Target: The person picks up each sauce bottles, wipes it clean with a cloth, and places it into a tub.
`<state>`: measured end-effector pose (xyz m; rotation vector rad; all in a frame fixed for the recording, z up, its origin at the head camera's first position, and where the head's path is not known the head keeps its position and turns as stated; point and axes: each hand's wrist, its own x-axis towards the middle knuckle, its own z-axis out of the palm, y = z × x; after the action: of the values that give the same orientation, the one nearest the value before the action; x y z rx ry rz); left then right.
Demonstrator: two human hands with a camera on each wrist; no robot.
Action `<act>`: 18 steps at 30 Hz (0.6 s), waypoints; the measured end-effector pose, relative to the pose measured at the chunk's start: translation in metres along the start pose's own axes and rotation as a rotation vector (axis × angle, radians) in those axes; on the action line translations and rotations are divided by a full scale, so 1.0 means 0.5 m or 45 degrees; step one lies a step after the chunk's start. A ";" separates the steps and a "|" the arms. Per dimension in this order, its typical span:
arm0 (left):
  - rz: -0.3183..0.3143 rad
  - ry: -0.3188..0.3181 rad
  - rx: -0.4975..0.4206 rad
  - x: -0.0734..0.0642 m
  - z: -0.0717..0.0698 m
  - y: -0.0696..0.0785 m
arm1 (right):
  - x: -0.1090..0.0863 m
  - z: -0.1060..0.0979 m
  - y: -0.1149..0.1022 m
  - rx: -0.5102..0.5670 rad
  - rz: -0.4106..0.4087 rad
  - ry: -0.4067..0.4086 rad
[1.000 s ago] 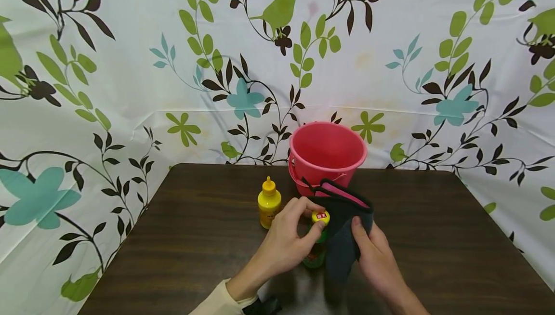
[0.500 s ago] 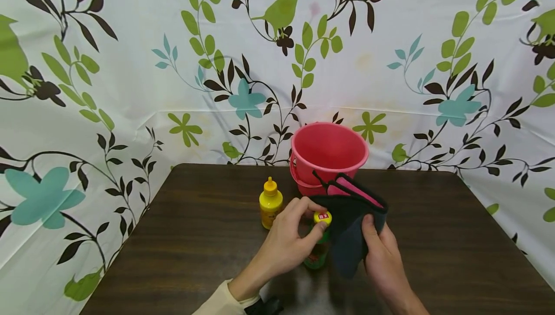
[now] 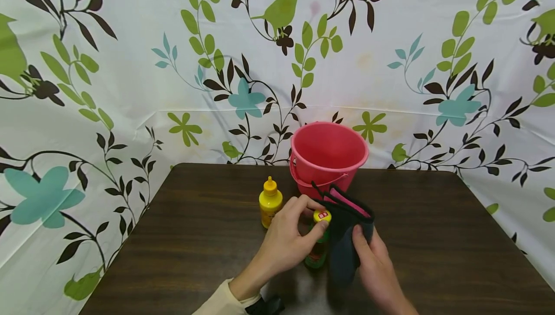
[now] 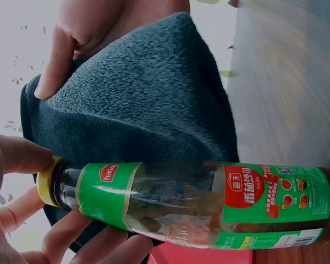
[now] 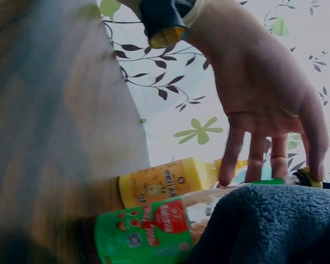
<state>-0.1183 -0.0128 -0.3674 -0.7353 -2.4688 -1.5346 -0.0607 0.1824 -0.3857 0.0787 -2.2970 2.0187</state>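
Note:
My left hand (image 3: 288, 233) pinches the yellow cap (image 3: 322, 216) of a glass ketchup bottle (image 4: 176, 203) between thumb and fingers. The bottle is upright, with green and red labels and dark sauce low inside. On its right side, a dark blue-grey fleece cloth (image 3: 347, 252) with a pink face showing hangs from my right hand (image 3: 379, 267), which grips the cloth's edge with the thumb on top. In the left wrist view the cloth lies against or right behind the bottle. The right wrist view shows the cloth (image 5: 275, 220) covering part of the bottle's neck.
A yellow squeeze bottle (image 3: 270, 204) with a pointed nozzle stands left of the ketchup bottle. Behind the hands a pink bucket (image 3: 325, 161) stands near the table's back edge. The dark wooden table (image 3: 195, 233) meets a patterned curtain (image 3: 130, 64).
My right hand has swung the cloth to the right, then back left and lower beside the bottle. The left hand keeps its pinch on the cap, nearly still.

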 end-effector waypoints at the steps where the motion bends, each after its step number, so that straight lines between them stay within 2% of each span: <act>1: -0.004 0.005 0.008 0.000 0.000 0.000 | -0.002 0.002 0.002 0.005 -0.004 -0.013; 5: -0.015 0.008 0.011 -0.002 -0.001 0.002 | -0.008 0.011 0.006 0.011 -0.029 -0.088; 10: -0.033 -0.004 -0.046 -0.003 -0.002 0.003 | -0.009 0.019 0.003 -0.007 -0.101 -0.195; 18: -0.038 0.016 -0.107 -0.006 -0.006 0.004 | -0.008 0.029 0.001 -0.036 -0.066 -0.225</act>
<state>-0.1153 -0.0158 -0.3655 -0.7029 -2.4297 -1.6575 -0.0572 0.1682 -0.3882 0.3233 -2.3971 2.0286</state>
